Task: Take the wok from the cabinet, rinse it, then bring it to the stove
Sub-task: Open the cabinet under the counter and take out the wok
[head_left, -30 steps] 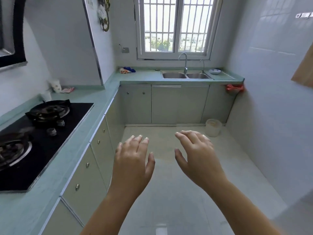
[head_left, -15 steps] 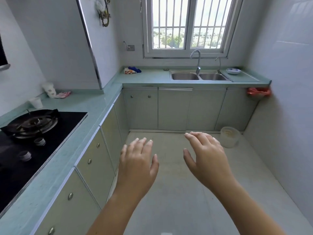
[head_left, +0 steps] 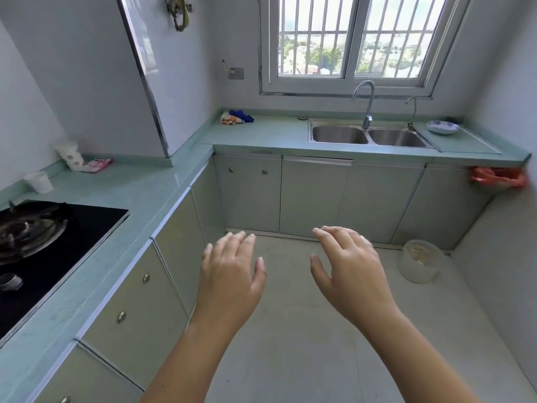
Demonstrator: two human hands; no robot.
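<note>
No wok is in view. All the pale green cabinet doors are closed: those under the sink (head_left: 315,196) and those along the left counter (head_left: 139,303). The black gas stove (head_left: 43,245) lies at the left edge, with one burner showing. A steel double sink (head_left: 366,135) with a curved tap (head_left: 366,103) sits under the window at the back. My left hand (head_left: 229,274) and my right hand (head_left: 348,269) are held out over the floor, palms down, fingers spread, holding nothing.
A translucent plastic bin (head_left: 418,264) stands on the floor at the right. An orange bag (head_left: 498,177) hangs at the counter's right end. A small dish (head_left: 443,126) lies beside the sink, cloths (head_left: 236,117) in the back corner, cups (head_left: 39,181) near the stove.
The view has moved forward and turned right: the sink counter is nearer and the stove has slid toward the left edge. Both hands stay open and held out in front.
</note>
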